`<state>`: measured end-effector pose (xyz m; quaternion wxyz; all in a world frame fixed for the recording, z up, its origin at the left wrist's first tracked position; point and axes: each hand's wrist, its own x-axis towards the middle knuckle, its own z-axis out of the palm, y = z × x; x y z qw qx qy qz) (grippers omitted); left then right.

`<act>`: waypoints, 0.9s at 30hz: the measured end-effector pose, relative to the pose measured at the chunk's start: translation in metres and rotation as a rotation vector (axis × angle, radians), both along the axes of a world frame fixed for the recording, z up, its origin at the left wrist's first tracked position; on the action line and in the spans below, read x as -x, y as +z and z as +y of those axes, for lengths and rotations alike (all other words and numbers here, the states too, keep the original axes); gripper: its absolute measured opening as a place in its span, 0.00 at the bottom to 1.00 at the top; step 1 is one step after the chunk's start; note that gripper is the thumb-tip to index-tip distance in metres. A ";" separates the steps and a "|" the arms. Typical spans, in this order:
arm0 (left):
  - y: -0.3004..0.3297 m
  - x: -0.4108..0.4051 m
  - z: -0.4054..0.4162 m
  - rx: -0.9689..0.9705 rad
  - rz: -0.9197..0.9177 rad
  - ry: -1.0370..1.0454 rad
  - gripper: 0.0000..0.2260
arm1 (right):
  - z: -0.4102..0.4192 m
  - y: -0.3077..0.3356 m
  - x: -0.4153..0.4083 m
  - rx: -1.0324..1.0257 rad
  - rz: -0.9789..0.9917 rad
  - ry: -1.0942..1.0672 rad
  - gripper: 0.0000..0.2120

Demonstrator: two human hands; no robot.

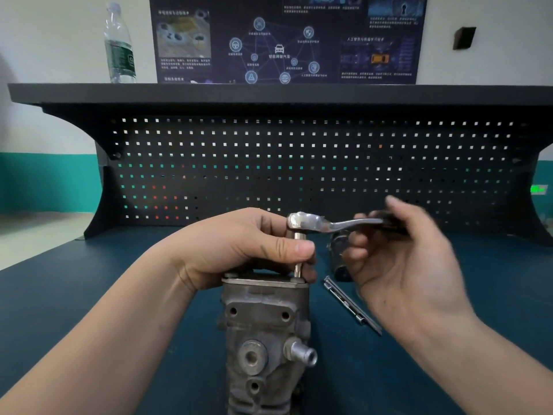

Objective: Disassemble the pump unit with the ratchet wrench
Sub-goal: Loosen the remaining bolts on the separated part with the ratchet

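Observation:
The grey cast-metal pump unit (264, 333) lies on the dark teal bench (89, 295) at bottom centre, its flat end plate facing away from me. A chrome ratchet wrench (317, 224) stands on a socket extension over the plate's right corner. My left hand (239, 250) grips the extension and socket just under the ratchet head, thumb pointing right. My right hand (404, 259) is blurred; its fingers curl around the wrench's dark handle at the right.
A thin metal extension bar (348, 304) lies on the bench right of the pump. A dark cylindrical part (339, 259) stands behind my right hand. A black pegboard (299, 163) backs the bench; a water bottle (119, 46) stands on its top shelf.

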<state>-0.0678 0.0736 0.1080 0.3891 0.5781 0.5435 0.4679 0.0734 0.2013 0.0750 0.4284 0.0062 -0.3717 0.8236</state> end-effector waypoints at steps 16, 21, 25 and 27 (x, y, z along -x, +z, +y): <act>-0.003 -0.006 0.004 0.002 -0.052 0.098 0.05 | 0.001 0.004 -0.002 0.116 -0.070 0.289 0.06; 0.004 -0.005 -0.004 0.037 0.038 0.158 0.08 | 0.007 0.003 0.000 0.191 -0.140 0.411 0.12; 0.004 -0.015 -0.005 -0.009 0.143 0.187 0.14 | 0.009 0.005 -0.001 0.233 -0.096 0.434 0.12; 0.004 -0.020 -0.006 -0.010 0.024 0.170 0.13 | 0.009 0.006 0.000 0.246 -0.086 0.444 0.12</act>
